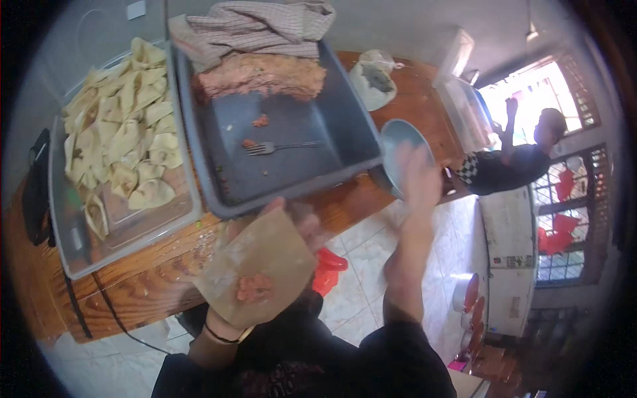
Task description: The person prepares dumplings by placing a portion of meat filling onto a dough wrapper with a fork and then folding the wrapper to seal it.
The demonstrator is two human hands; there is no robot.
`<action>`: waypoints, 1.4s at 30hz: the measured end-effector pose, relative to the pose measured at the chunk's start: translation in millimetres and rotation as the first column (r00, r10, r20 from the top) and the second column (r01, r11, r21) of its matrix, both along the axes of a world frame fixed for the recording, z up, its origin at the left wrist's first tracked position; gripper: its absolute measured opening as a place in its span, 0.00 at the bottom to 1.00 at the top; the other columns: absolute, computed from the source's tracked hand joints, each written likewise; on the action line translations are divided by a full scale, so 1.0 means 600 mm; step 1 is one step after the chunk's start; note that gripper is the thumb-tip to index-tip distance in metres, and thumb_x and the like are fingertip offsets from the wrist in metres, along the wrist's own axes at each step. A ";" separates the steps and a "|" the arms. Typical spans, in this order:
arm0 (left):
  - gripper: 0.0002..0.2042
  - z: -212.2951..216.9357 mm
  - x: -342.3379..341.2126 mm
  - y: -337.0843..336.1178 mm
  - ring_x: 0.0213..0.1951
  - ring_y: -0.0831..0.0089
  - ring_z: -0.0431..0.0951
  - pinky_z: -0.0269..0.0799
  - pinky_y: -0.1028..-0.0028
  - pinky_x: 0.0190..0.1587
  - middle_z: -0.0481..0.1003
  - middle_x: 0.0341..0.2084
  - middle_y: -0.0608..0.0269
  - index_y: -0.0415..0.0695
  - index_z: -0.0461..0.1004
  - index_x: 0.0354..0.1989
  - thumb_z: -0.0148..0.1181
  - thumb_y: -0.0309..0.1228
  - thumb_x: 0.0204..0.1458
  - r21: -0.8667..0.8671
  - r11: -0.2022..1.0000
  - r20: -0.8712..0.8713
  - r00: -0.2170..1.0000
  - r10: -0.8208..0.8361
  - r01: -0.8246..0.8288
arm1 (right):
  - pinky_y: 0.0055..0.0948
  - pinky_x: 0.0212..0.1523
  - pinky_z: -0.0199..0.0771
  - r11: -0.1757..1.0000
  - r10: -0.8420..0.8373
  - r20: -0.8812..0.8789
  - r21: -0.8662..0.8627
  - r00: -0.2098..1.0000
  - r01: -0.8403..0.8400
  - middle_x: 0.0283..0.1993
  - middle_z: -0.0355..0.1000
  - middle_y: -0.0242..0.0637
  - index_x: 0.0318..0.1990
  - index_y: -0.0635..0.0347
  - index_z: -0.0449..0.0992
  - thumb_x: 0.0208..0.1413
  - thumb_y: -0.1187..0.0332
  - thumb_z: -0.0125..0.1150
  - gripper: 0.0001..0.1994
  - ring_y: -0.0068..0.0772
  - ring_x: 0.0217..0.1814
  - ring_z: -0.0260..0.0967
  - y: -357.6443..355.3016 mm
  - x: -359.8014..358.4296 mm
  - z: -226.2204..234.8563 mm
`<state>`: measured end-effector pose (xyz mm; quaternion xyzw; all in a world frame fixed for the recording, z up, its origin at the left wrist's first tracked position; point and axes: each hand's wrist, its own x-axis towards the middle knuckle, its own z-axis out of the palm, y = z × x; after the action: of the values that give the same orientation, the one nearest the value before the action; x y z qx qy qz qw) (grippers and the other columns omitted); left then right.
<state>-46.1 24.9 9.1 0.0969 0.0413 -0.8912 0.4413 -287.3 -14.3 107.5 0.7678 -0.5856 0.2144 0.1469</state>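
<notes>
A square, pale yellow wonton wrapper (pixel 277 247) rests on my left hand (pixel 227 326), which holds it from beneath with its fingertips showing past the far edge. On the wrapper sits a dab of pink minced filling (pixel 254 288). My right hand (pixel 419 179), smeared by motion, is at the pale blue bowl (pixel 395 132); its fingers cannot be made out. Ahead, a grey tub (pixel 265 179) contains a large mass of minced filling (pixel 265 76), a few scraps and a fork (pixel 282 147). Folded wontons (pixel 126 132) fill much of a clear plastic tray at the left.
A checked cloth (pixel 255 30) covers the tub's far end. The wooden table (pixel 152 275) has a near edge beside my left arm. A plastic bag (pixel 375 79) lies behind the bowl. A cable hangs at the left. Another person (pixel 511 166) is farther off on the right.
</notes>
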 end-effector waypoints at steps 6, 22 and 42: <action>0.36 0.006 0.023 -0.013 0.59 0.56 0.65 0.59 0.56 0.62 0.63 0.60 0.48 0.40 0.58 0.63 0.40 0.59 0.57 0.103 0.995 -0.120 0.993 0.007 0.006 | 0.59 0.62 0.40 0.984 0.172 -0.227 0.080 0.959 -0.158 0.65 0.59 0.51 0.55 0.44 0.72 0.50 0.48 0.52 0.25 0.40 0.70 0.51 -0.022 0.092 0.009; 0.32 0.004 0.061 -0.013 0.55 0.54 0.69 0.62 0.55 0.60 0.69 0.54 0.50 0.41 0.65 0.58 0.39 0.57 0.59 0.166 0.975 -0.259 0.948 0.186 -0.146 | 0.41 0.57 0.59 0.854 0.305 0.464 0.252 0.832 -0.454 0.42 0.77 0.41 0.50 0.54 0.74 0.42 0.57 0.70 0.25 0.43 0.53 0.71 -0.071 0.134 -0.010; 0.40 0.023 0.083 -0.028 0.66 0.51 0.54 0.48 0.57 0.67 0.54 0.63 0.40 0.38 0.48 0.66 0.31 0.62 0.57 -0.173 0.964 -0.121 0.976 0.181 -0.201 | 0.35 0.42 0.72 0.468 0.825 0.234 0.227 0.514 -0.854 0.38 0.74 0.37 0.45 0.61 0.75 0.46 0.70 0.58 0.16 0.31 0.39 0.71 0.010 0.233 -0.016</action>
<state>3.6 8.0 22.7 0.0047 -0.0090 -0.8483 0.5295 -147.3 -8.3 97.7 0.9578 -0.1650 0.1974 -0.1281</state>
